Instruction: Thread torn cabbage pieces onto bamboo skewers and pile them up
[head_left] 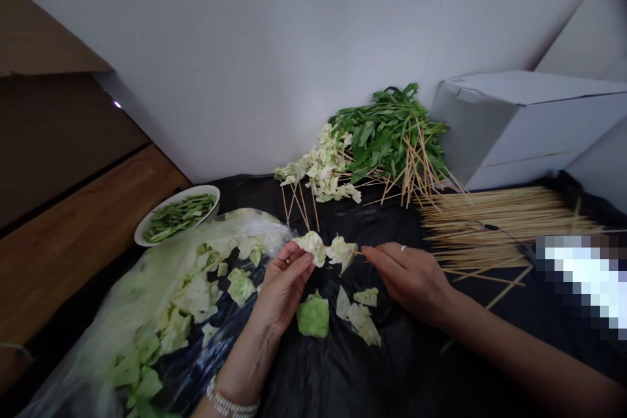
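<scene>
Near the middle, my left hand point(288, 277) pinches a pale cabbage piece point(313, 248) between thumb and fingers. A second cabbage piece point(341, 253) sits beside it on the same wooden skewer point(359, 253). The skewer's right end is held in the closed fingers of my right hand point(406, 274). Below the hands, a green cabbage leaf point(313, 315) and a few paler leaf scraps point(362, 321) lie on the black sheet point(337, 379).
An open plastic bag of cabbage pieces point(191, 294) lies left, with a white bowl of cut green beans point(179, 214) behind it. Cabbage skewers point(323, 166) and leafy green skewers point(386, 130) are piled at the back. Bare skewers point(494, 222) and a white box point(524, 117) stand right.
</scene>
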`<state>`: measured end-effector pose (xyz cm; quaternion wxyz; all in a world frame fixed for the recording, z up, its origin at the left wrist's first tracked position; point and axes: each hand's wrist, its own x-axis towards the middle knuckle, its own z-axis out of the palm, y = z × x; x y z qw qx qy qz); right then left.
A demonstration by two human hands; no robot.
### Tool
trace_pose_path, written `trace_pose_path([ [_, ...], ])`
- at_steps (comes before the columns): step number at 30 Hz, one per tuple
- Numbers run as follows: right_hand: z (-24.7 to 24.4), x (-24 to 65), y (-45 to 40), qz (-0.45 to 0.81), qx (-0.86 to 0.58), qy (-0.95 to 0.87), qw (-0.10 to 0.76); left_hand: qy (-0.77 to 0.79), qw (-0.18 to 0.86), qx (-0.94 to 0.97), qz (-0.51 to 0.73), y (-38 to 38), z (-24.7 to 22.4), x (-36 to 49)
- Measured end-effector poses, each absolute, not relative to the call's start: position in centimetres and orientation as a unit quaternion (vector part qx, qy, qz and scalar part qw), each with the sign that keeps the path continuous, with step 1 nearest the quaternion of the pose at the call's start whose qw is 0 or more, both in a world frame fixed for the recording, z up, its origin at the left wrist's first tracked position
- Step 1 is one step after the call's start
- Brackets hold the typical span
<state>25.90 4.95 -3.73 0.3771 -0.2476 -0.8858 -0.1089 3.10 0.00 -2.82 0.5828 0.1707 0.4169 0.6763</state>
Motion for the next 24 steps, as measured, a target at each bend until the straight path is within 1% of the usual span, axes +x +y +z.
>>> trace_pose_path([
  [6, -3.83, 25.87, 4.91, -0.106, -0.248, -0.892, 0.362, 0.427, 0.571, 0.180, 0.678, -0.05, -3.13, 3.18],
  [13, -3.89, 25.80, 4.95, -0.111, -0.236, -0.893, 0.366, 0.429, 0.563, 0.216, 0.672, 0.08, -2.85, 3.20],
  [24, -4.12, 25.84, 4.93, -0.102, -0.246, -0.894, 0.360, 0.442, 0.553, 0.218, 0.672, 0.12, -3.12, 2.87],
])
